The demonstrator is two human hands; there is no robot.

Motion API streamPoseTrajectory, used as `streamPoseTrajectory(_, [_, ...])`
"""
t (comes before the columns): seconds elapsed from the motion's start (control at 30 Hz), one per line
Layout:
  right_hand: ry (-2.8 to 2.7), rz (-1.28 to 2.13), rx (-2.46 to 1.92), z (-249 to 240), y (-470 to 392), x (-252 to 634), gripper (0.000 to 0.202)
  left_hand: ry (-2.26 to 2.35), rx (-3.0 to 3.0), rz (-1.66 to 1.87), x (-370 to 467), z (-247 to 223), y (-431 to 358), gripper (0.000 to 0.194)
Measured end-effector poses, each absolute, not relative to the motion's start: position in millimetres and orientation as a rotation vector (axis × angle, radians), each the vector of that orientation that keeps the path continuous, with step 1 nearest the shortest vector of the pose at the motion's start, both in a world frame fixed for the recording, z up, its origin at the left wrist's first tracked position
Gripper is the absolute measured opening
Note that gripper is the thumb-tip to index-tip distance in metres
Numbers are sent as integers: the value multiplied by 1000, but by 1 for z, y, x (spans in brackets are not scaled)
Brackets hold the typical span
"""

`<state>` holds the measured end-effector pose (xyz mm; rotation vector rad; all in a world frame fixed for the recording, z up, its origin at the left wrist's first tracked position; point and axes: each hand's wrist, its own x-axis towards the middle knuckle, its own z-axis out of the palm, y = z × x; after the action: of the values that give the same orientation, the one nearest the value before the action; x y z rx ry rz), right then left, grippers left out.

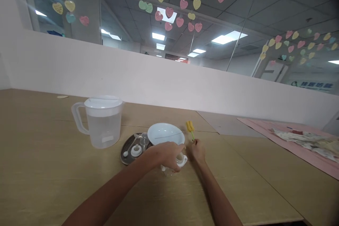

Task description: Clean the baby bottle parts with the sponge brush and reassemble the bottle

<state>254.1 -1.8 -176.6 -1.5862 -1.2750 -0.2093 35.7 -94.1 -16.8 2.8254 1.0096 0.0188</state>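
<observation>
Tan table point(137, 197) runs along a pale wall point(132, 81); windows above w/ heart-shaped sticky notes point(169, 11). Far L: clear lidded pitcher point(104, 123) w/ liquid, handle to the left. Next, round metal tray point(124, 158), holding a white-ringed nipple point(136, 150), a thin stirrer-like item point(131, 145) & a small clear cup point(144, 139). Pale blue bowl point(165, 133) sits at the tray's right, just beyond the L hand point(168, 153).

L hand is curled around a clear bottle point(168, 172) w/ white handled collar point(182, 161); bottle is partly hidden under palm & fingers, collar showing at its right side, b/w the two hands. R hand point(198, 152), just right of the collar, is closed on the green handle of a yellow sponge brush point(190, 126); sponge end sticks up past the fingers, away from the person, right of the bowl. Far R: grey mat point(233, 125), then pink cloth point(265, 130) w/ crumpled whitish fabric point(304, 143) on top.
</observation>
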Motion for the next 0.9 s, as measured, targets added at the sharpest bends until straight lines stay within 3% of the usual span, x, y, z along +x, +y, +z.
streamPoseTrajectory(0.2, [-1416,-223,-1733,-179,-5,256,24,1056,2741,-134,35,-17,-93,50])
streamPoseTrajectory(0.43, [-1607,-114,-1919,-178,-9,249,22,1047,2618,-143,15,-2,-80,69])
streamPoseTrajectory(0.57, [-1615,-3,-2006,-172,-15,240,26,1412,2531,90,-12,12,-64,44])
streamPoseTrajectory(0.7, [-1570,99,-2042,-158,-16,238,31,1712,2437,26,-45,10,-35,22])
streamPoseTrajectory(0.9, [-1571,255,-2050,-125,14,241,34,1829,2161,-193,-80,-18,0,20])
